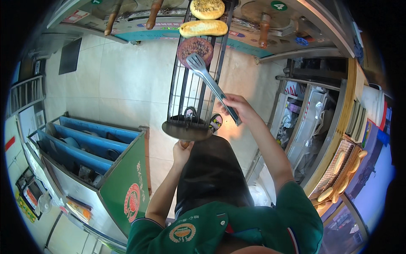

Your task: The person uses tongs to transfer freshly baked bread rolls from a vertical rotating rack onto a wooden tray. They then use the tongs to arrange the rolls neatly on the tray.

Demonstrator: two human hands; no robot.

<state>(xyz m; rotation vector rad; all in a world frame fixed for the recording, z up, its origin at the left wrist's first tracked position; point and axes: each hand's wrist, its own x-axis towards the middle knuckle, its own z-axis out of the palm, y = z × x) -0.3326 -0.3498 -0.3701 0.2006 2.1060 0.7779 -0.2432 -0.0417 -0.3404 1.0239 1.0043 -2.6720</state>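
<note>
My left hand (182, 154) is closed round the short wooden handle (185, 144) of a long wire baking rack (173, 91), which is drawn out over the floor. A round metal plate (186, 132) forms its near end. In my right hand (239, 108) are metal tongs (215, 89), their slotted tip lying over a dark purple round bread (195, 45) on the rack. Whether the tongs pinch that bread, I cannot tell. Behind it, a long golden bread (203, 28) lies crosswise. Farthest along is a round golden bread (206, 8) topped with dark seeds.
Wooden-handled round oven doors (264, 31) line the far counter. A green-sided cabinet (127, 190) with blue compartments stands at left. On the right are shelves (292, 114) with plastic bags and a wire tray (339, 163) beside several long breads (349, 178).
</note>
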